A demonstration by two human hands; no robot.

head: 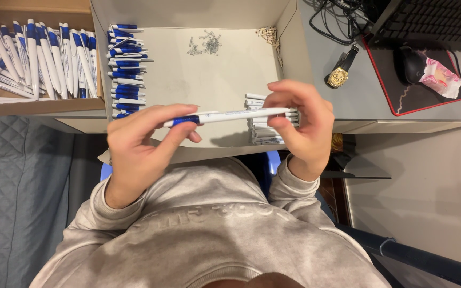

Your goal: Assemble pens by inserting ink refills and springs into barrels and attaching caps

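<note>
I see a slim white plastic pen with a blue grip (225, 116) held level over the front edge of the shallow cardboard tray (230, 58), left hand (140, 146) pinched on the blue end, right hand (302, 125) closed on the white end. I judge it light, stiff, smooth; best gripped at the ends. Its right tip is hidden behind fingers.

We see even bright indoor light, soft shadow under hands (on tray floor), focus sharp, no glare.

glossy plastic pen (230, 116), matt cardboard box (188, 13)
</note>
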